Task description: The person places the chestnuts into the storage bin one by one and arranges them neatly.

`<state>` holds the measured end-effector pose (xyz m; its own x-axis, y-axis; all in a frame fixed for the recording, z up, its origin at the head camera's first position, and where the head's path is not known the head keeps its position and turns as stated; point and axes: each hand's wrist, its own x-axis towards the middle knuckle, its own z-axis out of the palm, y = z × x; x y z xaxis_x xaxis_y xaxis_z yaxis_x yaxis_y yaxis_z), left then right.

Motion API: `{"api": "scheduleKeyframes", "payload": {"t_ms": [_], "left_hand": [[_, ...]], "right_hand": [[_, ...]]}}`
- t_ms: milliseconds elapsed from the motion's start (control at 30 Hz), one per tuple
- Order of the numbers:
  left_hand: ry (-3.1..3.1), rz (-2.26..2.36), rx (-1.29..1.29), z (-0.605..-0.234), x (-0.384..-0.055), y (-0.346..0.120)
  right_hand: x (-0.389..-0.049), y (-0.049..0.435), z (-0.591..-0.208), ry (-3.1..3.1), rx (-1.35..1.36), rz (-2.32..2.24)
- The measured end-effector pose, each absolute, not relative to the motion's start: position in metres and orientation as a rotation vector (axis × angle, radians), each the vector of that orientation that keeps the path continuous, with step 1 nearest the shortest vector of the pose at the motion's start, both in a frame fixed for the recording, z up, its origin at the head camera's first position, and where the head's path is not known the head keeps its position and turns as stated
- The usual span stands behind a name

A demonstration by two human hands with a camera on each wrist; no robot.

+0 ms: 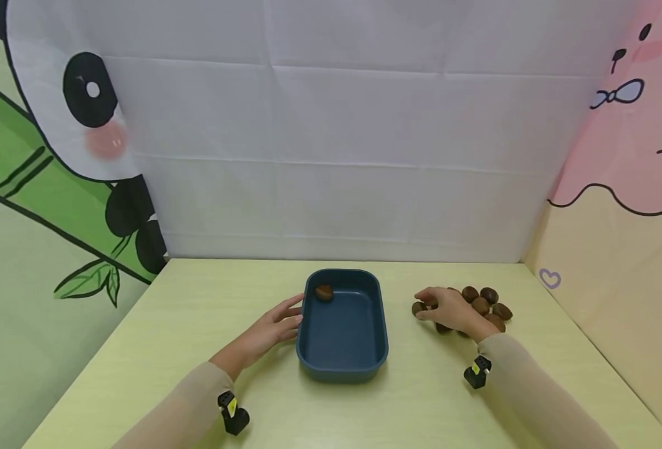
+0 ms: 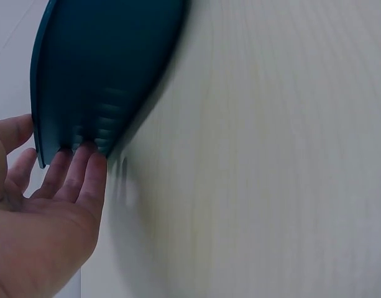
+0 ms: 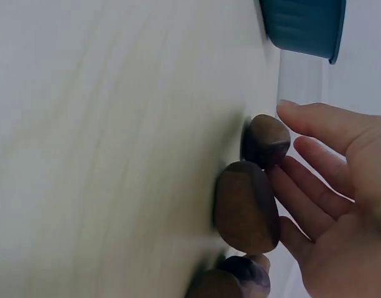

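A dark blue rectangular box (image 1: pixel 342 373) stands on the table, with one chestnut (image 1: pixel 324 293) lying in its far left corner. My left hand (image 1: pixel 269 333) rests its extended fingers against the box's left wall, near the rim in the left wrist view. To the right of the box, my right hand (image 1: pixel 449 308) reaches over a loose group of chestnuts (image 1: pixel 480 305). Its thumb and fingertips are around the leftmost chestnut (image 3: pixel 269 133), which sits on the table. In the right wrist view a larger chestnut (image 3: pixel 245 208) lies beside the fingers. The palm hides part of the group from the head camera.
The pale yellow table (image 1: pixel 196 312) meets a white cloth backdrop (image 1: pixel 342 206) at its far edge. Printed cloth walls (image 1: pixel 617 262) rise on the left and right. Each wrist carries a small black camera (image 1: pixel 233 413).
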<state>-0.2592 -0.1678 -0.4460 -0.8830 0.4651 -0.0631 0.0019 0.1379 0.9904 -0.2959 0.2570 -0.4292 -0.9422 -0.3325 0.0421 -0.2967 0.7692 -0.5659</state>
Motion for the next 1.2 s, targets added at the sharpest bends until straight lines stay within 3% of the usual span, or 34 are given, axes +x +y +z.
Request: {"api": "scheduleKeyframes", "payload": {"t_ms": [700, 1200], "left_hand": [[2.053, 1.81, 0.446, -0.445, -0.257, -0.167], [2.049, 1.813, 0.448, -0.445, -0.257, -0.167]], "right_hand": [[-0.299, 0.252, -0.437, 2.946, -0.552, -0.825], [-0.303, 0.229, -0.395, 2.98, -0.686, -0.849]]}}
